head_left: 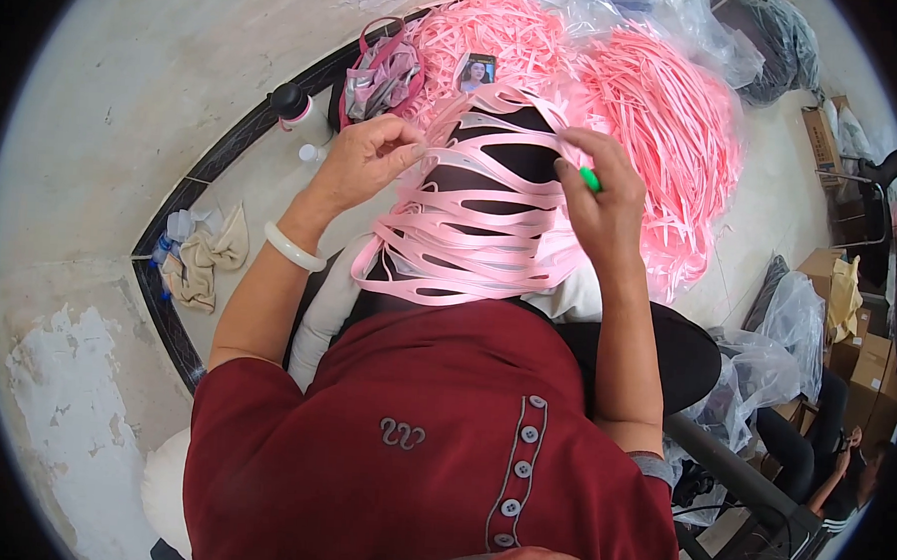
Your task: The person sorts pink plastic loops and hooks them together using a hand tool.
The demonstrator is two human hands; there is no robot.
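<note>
Pink straps [480,236] lie in rows across my lap, joined at places with long gaps between them that show black cloth beneath. My left hand [374,162] is at their left edge, thumb and forefinger pinched on the edge of a pink strap. A pale bangle [293,249] circles that wrist. At the right edge, my right hand [607,192] has its fingers curled in, with the fingertips by an upper strap. A small green object [590,179] sticks out from the curled fingers; its kind does not show.
Large heaps of pink straps [655,139] lie ahead, with a phone [477,72] on them. At left are a pink-trimmed bag [382,72], a white bottle [303,117] and a beige cloth [204,259]. Plastic bags [765,369], boxes [870,363] and another person [845,473] are at right.
</note>
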